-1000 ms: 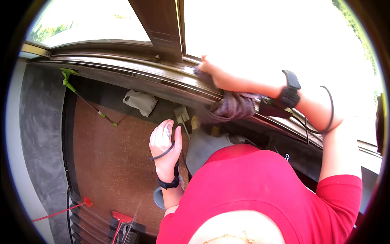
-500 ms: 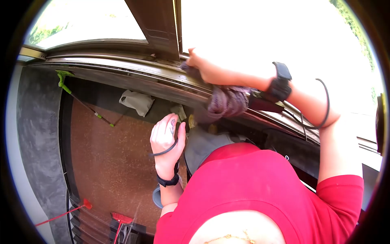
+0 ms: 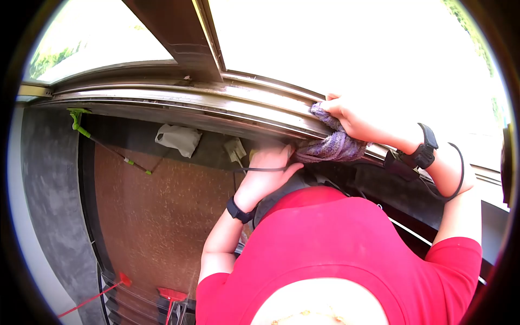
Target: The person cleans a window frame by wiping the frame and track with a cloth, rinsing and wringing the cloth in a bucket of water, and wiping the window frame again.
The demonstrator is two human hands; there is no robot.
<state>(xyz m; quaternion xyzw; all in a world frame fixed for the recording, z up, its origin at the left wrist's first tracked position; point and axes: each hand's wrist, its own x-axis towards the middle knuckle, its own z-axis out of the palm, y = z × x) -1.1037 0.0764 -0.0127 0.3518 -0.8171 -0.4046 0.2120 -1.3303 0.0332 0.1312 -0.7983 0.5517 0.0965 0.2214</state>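
A bunched purple-grey cloth (image 3: pixel 338 147) lies over the metal window track (image 3: pixel 254 104), its loose folds hanging down over the inner edge of the sill. My right hand (image 3: pixel 352 116) is closed on the cloth's upper part and presses it to the track. Below and left of the cloth is my left hand (image 3: pixel 268 165), with the thumb apart and the fingers reaching toward the sill edge, close to the hanging folds. Its fingertips are blurred, and whether they touch the cloth cannot be made out. Each wrist wears a black strap.
A dark window frame post (image 3: pixel 184 38) rises at the upper left beside bright glass. Below the sill are a green-headed mop (image 3: pixel 79 120), a white bag (image 3: pixel 177 139) and a brown floor (image 3: pixel 146 211). Red brooms, one with its red head (image 3: pixel 172 294) showing, stand at the lower left.
My right hand has moved right along the track with the cloth, away from the frame post. My left hand has risen rightward toward the sill and the cloth.
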